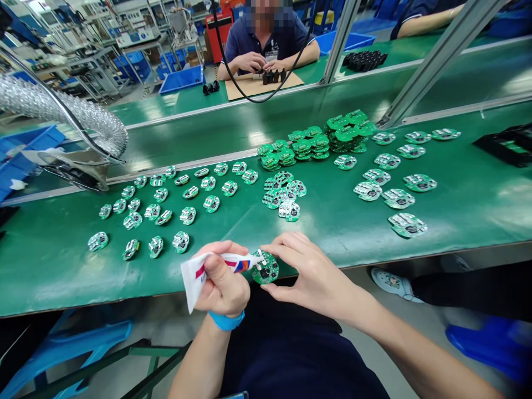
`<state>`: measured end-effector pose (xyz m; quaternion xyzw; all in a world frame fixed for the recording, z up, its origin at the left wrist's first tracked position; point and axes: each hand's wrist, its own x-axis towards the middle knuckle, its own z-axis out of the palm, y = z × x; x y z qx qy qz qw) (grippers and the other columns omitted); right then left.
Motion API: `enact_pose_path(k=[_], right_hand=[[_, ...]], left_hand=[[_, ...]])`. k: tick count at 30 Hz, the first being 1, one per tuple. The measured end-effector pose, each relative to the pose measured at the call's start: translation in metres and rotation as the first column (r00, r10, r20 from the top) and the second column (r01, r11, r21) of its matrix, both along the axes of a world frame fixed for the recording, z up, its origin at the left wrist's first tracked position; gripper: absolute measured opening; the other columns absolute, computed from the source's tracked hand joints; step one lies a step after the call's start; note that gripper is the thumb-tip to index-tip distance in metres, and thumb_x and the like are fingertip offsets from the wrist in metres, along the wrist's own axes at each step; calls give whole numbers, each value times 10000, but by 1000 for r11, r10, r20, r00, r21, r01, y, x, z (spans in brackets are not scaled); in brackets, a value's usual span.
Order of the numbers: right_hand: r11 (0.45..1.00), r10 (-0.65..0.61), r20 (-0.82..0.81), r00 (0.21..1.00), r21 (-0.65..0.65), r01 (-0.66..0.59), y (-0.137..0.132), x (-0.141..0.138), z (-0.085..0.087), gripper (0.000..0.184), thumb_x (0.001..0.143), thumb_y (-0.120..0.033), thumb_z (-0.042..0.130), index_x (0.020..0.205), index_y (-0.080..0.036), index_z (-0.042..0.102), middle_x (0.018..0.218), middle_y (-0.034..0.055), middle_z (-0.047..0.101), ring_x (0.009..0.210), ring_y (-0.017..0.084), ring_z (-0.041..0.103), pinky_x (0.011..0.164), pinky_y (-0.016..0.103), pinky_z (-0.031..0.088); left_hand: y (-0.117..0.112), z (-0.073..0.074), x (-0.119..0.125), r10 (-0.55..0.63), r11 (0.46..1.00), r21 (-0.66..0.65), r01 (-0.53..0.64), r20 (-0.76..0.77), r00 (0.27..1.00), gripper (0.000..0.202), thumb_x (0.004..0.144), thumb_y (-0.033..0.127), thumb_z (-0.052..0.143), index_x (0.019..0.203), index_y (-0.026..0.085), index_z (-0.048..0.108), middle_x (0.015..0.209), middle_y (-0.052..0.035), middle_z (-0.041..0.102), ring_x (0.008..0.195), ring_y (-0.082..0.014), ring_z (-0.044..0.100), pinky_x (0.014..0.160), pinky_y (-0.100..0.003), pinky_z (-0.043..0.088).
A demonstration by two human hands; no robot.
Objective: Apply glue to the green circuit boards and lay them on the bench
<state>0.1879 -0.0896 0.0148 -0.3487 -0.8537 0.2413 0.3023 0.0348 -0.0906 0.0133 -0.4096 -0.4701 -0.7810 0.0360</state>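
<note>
My left hand [224, 285], with a blue band at the wrist, is wrapped round a white squeeze tube [193, 280] with red, blue and orange print. The tube's nozzle points right and meets the face of a round green circuit board [266, 271], where white paste shows. Thumb and fingers of my right hand [307, 271] pinch that board by its edges, just above the table's front edge. Beyond my hands lies a small overlapping heap of similar boards [285, 191] with white patches and dark chips.
Boards [188, 215] lie spread out on the left of the green table [233, 233], and more boards [398, 198] on the right. Stacked boards [349, 132] stand along the back rail. A silver duct [62, 111] hangs at left. Across the rail, a person [266, 44] handles black parts.
</note>
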Motion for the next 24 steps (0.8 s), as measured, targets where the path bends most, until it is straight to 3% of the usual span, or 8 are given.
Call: enact_pose_path(k=[8,13,19,24], right_hand=[[1000,3,3,1000,12,-3,0,-1,0,460,804,-178,871,1222,-150,680,1037,87,672,975,280,610,822,431,541],[1000,-6,6,1000,1,6,0,0,-1,470,800,-171,873,1225,-162,670,1037,79,664,978,276,606,825,422,535],[1000,-14,-9,1000,3,15,2,1,-2,443,825,-155,830,1231,-182,657,1041,76,666,985,276,612,837,428,528],[999,-39,-21,999,17,39,3,7,-2,456,841,-182,825,1264,-194,654,1060,80,670,1000,280,612,857,430,528]], left_hand=[[-7,-6,13,-101,995,14,102,-42,994,317,1079,384,572,873,171,683,596,39,665,415,-141,636,425,-270,517],[-9,-5,9,-58,998,26,59,-39,998,327,1080,393,571,868,168,679,603,37,661,427,-137,636,432,-268,504],[-15,-15,9,-74,996,49,80,-110,991,279,1074,357,583,894,177,698,641,33,676,452,-142,651,462,-286,523],[-14,-11,6,52,995,96,-41,-124,991,314,1072,403,579,874,182,681,614,32,660,440,-157,640,484,-308,521]])
